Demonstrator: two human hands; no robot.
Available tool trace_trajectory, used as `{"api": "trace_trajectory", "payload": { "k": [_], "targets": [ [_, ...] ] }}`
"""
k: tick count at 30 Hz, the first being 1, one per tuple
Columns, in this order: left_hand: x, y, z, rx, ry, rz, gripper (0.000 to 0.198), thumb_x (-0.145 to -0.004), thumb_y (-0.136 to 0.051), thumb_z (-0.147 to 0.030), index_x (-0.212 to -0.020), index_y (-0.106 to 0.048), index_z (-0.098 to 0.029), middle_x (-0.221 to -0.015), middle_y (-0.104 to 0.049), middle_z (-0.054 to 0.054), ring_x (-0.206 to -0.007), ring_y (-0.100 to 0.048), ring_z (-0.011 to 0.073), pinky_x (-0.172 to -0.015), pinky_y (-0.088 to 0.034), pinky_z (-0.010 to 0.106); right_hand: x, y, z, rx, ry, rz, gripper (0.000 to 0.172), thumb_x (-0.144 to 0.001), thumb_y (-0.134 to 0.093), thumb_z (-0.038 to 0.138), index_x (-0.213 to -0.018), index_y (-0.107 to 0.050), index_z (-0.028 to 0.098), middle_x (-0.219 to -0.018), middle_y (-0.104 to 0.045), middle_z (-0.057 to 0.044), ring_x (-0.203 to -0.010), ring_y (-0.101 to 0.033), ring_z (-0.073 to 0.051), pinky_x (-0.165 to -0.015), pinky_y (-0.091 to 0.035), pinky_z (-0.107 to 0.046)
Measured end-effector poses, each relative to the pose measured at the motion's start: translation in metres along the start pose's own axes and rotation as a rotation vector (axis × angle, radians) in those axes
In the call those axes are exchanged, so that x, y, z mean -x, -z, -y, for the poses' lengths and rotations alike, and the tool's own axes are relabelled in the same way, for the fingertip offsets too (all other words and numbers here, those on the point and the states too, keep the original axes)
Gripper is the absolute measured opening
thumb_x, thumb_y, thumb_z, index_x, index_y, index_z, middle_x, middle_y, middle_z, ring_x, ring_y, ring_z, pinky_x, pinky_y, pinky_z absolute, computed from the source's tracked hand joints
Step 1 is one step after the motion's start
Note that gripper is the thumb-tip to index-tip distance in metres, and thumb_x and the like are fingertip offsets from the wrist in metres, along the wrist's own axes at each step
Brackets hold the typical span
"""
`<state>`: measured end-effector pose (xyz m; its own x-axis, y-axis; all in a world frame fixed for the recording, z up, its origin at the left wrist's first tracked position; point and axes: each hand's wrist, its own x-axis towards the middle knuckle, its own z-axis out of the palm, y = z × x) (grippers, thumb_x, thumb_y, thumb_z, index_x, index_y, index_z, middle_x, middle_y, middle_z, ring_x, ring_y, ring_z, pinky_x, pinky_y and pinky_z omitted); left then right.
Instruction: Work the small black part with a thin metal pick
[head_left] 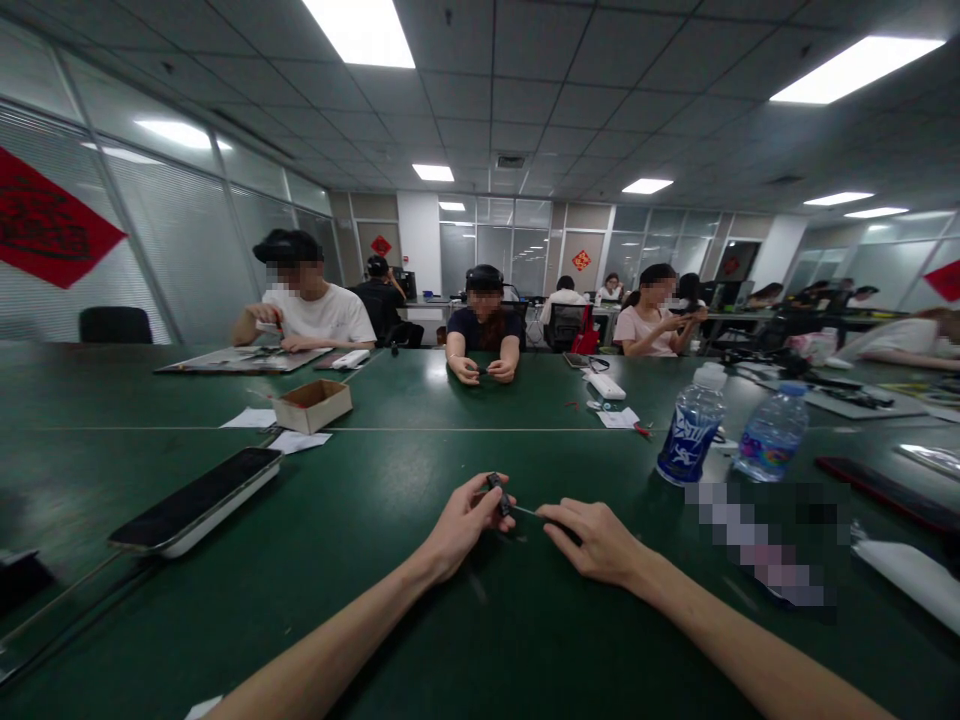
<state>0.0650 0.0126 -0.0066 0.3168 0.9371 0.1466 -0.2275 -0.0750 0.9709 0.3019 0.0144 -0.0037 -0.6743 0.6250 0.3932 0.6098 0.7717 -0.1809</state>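
Pinching a small black part [499,494] in the left hand [459,530], steadying it against a thin metal rod [526,511] clamped in the right hand [592,545], hands close together over the green tabletop [360,520].

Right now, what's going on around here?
At a green table, a person's left hand pinches a small black object, while their right hand holds a thin metal shaft that reaches to it. Two water bottles stand to the right, and a cardboard box sits further up the table. Across the table, a co-worker holds something small in both hands.
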Motion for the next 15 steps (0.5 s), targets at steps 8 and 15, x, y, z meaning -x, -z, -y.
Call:
{"api": "trace_trajectory", "payload": {
  "k": [8,15],
  "targets": [
    [0.0022,0.0016,0.0000,0.016,0.004,0.033,0.033,-0.090,-0.046,-0.040,-0.114,-0.048,-0.017,-0.106,-0.060,0.014,-0.080,-0.062,0.0168,-0.076,-0.050,0.033,0.0000,0.0021,0.0011,-0.014,0.021,0.015,0.024,-0.094,-0.044,0.027,-0.116,-0.053,0.020,-0.086,-0.058,-0.003,-0.070,-0.053,-0.012,-0.062,-0.039,-0.023],
    [0.0036,0.0004,-0.0025,-0.043,-0.002,0.040,0.031,-0.089,-0.046,-0.040,-0.110,-0.049,-0.017,-0.103,-0.061,0.012,-0.075,-0.062,0.0154,-0.068,-0.049,0.028,-0.0001,0.0015,0.0009,-0.009,0.043,0.004,0.025,-0.094,-0.044,0.028,-0.116,-0.055,0.020,-0.085,-0.059,-0.004,-0.069,-0.054,-0.013,-0.063,-0.041,-0.023]
  ]
}}
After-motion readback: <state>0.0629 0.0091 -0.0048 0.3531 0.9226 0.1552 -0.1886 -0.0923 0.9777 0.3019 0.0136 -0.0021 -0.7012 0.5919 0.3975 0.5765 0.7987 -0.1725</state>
